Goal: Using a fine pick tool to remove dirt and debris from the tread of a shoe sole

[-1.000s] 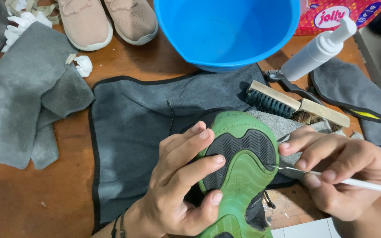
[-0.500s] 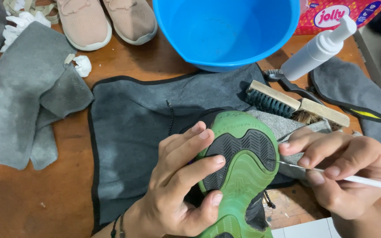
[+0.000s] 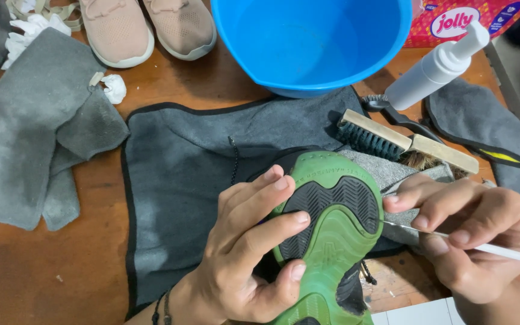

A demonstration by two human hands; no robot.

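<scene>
My left hand grips a shoe turned sole up; the sole is green with black tread patches. Its fingers lie across the left side of the sole. My right hand pinches a thin white-handled pick whose metal tip touches the right edge of the sole. The shoe is held above a dark grey mat on the wooden table.
A blue basin stands at the top centre, with a white pump bottle and two wooden brushes to its right. A pair of pink shoes and grey cloths lie at the left. A red box is top right.
The pick's tip has shifted slightly along the right edge of the sole. Both hands and the shoe stay almost where they were.
</scene>
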